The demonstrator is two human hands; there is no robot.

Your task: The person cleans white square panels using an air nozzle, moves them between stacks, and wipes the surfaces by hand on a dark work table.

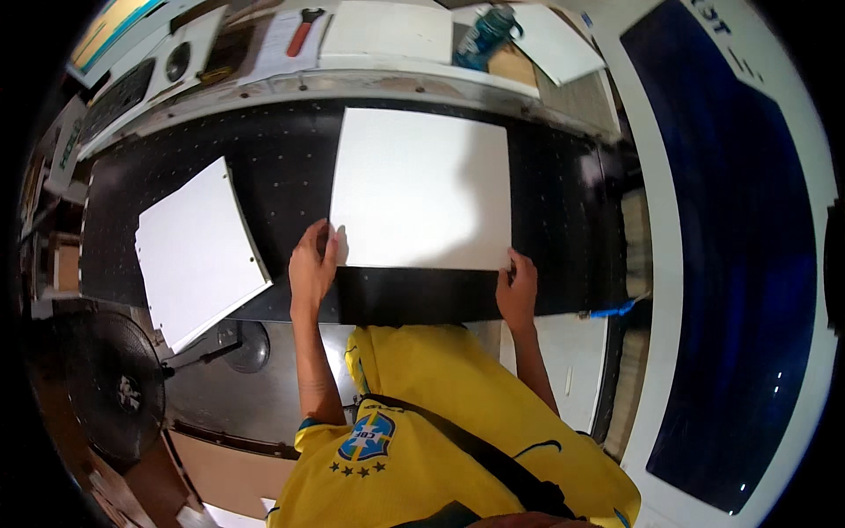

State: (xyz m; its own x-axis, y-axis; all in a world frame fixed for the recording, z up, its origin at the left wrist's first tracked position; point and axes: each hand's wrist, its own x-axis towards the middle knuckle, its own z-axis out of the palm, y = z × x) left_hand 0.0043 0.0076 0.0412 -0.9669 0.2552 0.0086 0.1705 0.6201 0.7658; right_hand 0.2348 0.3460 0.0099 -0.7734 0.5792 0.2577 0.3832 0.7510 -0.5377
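White panel [422,189] is lying on the black table [286,176]; the left hand [310,268] is holding the panel's left side; the right hand [521,286] is holding the panel's near right corner.

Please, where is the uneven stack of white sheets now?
In the head view, the uneven stack of white sheets lies on the left of the black table, left of the left hand, its near corner past the edge.
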